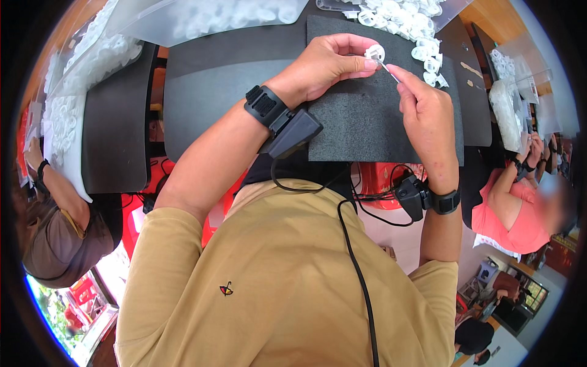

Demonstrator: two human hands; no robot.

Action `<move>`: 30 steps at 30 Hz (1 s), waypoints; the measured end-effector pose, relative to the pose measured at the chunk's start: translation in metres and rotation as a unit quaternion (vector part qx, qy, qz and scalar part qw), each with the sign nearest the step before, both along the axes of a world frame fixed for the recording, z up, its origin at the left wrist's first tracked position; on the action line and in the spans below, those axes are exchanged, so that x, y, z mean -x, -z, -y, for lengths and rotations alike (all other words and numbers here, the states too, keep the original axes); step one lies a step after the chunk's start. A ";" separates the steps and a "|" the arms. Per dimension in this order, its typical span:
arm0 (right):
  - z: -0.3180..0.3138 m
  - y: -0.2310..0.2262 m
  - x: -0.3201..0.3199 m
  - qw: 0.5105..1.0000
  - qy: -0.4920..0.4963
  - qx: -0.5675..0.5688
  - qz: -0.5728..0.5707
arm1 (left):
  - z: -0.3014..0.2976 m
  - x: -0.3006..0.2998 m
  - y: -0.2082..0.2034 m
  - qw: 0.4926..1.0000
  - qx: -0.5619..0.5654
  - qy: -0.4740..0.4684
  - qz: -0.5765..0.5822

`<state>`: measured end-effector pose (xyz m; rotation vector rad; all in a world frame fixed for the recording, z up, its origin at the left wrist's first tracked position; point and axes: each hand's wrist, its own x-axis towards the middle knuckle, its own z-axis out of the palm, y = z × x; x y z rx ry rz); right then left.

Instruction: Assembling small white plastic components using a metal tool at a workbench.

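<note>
Between the fingertips of my left hand [335,61] is a small round white plastic part [375,53] with a raised middle. My right hand [423,101] pinches a thin metal blade-like tool [386,68], its tip touching or very close to the lower right edge of that part. Both hands are raised over a dark grey foam mat [354,116] on the table. Several similar white plastic parts [430,60] lie in a trail on the mat, to the right of the held one. Just what the tool's tip meets is too small to make out.
A heap of white parts [397,15] spills from a clear tray at the far right. Another clear bin [238,15] of white parts stands at the far left. Dark cables [351,244] hang from my wrist devices across my front. Co-workers sit at both sides.
</note>
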<state>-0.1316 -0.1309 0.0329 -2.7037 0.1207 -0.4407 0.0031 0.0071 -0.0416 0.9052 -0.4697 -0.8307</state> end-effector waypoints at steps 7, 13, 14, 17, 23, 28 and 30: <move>-0.002 -0.001 -0.003 1.000 0.008 0.025 -0.015 | 0.001 0.000 0.001 1.000 -0.004 -0.006 0.005; -0.002 -0.001 -0.005 0.998 0.006 0.062 -0.013 | 0.002 0.001 0.002 1.000 -0.011 -0.012 0.016; -0.001 -0.001 -0.005 0.997 -0.008 0.079 -0.007 | 0.002 0.002 0.002 0.999 -0.021 -0.012 0.025; 0.007 -0.013 -0.004 0.998 -0.011 0.015 -0.060 | 0.001 0.001 0.002 1.000 0.001 -0.008 -0.004; 0.004 -0.011 -0.002 0.999 -0.004 -0.009 -0.037 | 0.000 0.002 -0.001 1.000 -0.007 -0.007 0.003; 0.001 -0.010 -0.004 0.999 0.001 -0.015 -0.044 | 0.000 0.002 0.000 1.000 -0.006 -0.004 0.004; 0.002 -0.009 -0.005 0.999 0.002 -0.017 -0.048 | 0.001 0.002 0.000 1.000 -0.005 -0.006 0.005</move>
